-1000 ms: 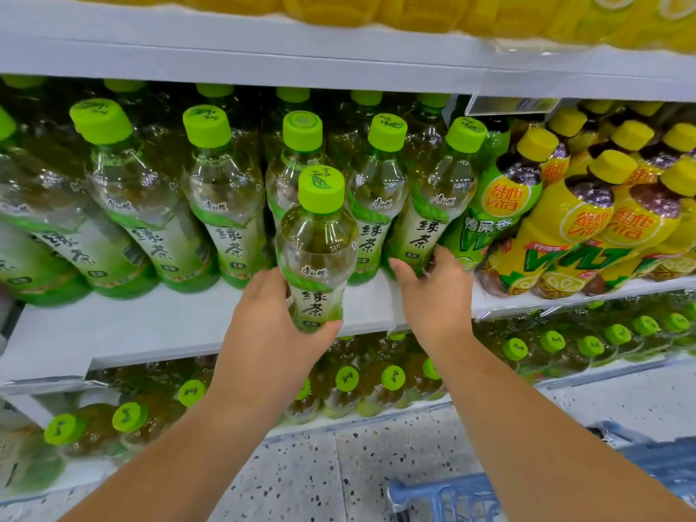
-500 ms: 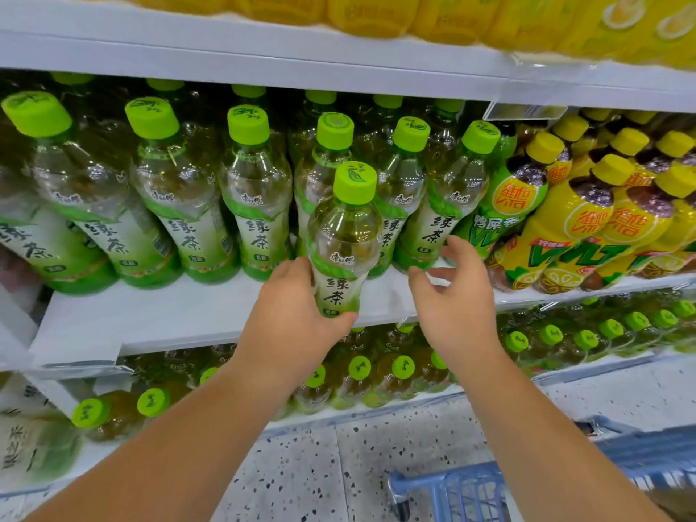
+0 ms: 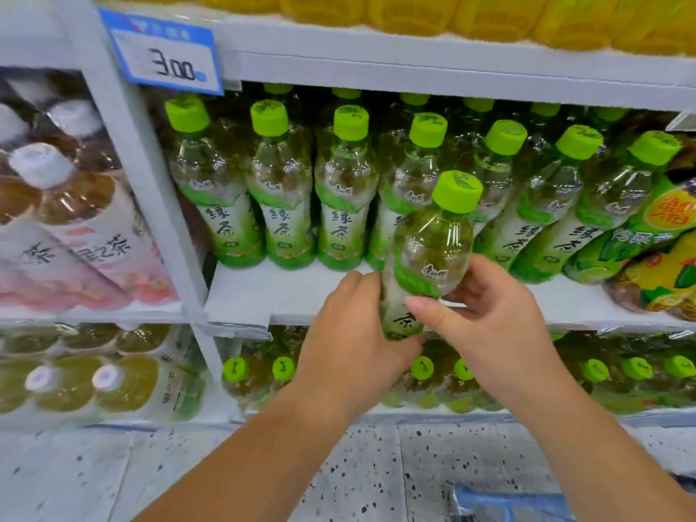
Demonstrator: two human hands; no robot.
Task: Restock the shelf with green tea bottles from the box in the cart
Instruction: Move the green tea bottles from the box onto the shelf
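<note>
Shelf (image 3: 271, 292) placing seems underway: left hand (image 3: 350, 333) and right hand (image 3: 501, 325) fingers (image 3: 474, 276) grip one bottle (image 3: 433, 250); next, stand it upright at the front edge.

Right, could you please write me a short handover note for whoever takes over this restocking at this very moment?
The left hand grips the lower part of one green tea bottle.
The right hand holds the same bottle, thumb across its label.
The bottle is slightly tilted in front of the shelf edge, not yet set down.
Done: a front row of bottles stands on the shelf, with bare board in front of it.
Left: set this bottle on the shelf, then fetch more. Only a corner of the cart shows; the box is out of view.
</note>
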